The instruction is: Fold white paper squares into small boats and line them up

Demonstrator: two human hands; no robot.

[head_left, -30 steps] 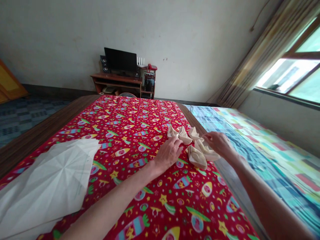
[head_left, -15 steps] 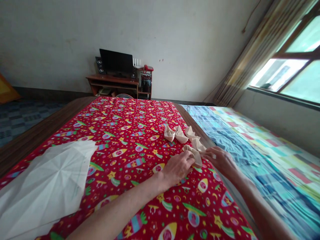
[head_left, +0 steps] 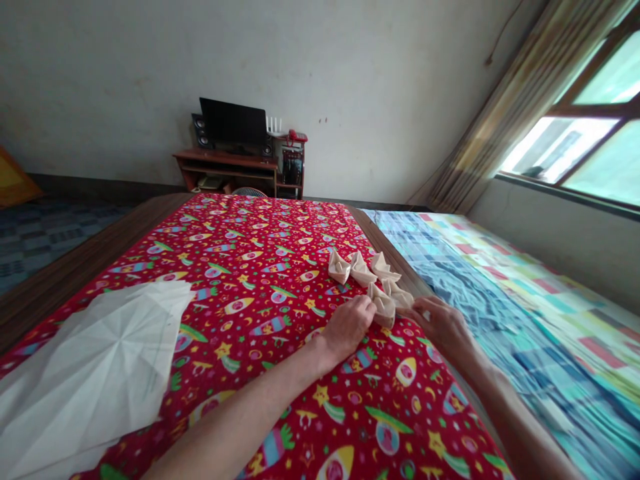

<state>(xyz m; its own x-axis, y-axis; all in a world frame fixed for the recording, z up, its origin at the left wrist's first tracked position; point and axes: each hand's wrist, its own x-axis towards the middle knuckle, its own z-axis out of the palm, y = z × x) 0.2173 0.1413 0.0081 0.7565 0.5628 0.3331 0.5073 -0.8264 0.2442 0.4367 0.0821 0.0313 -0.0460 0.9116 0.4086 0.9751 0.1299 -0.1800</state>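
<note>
Several small folded beige paper shapes (head_left: pixel 361 269) lie in a cluster near the right edge of the red patterned cloth (head_left: pixel 260 280). My left hand (head_left: pixel 347 325) and my right hand (head_left: pixel 443 325) both pinch the nearest folded beige piece (head_left: pixel 384 307), one from each side, just above the cloth. The fingers of both hands are closed on it. A large creased white paper sheet (head_left: pixel 95 360) lies flat on the cloth at the left, away from both hands.
The cloth covers a wooden table (head_left: pixel 75 267). A bed with a blue-green checked sheet (head_left: pixel 500 293) runs along the right, under a curtained window (head_left: pixel 575 140). A desk with a monitor (head_left: pixel 234 127) and speakers stands against the far wall.
Both hands first drew back toward me with the nearest beige piece, then moved slightly forward. The piece now sits upright between my fingers, close beside the other pieces. The camera tilted down a little.
</note>
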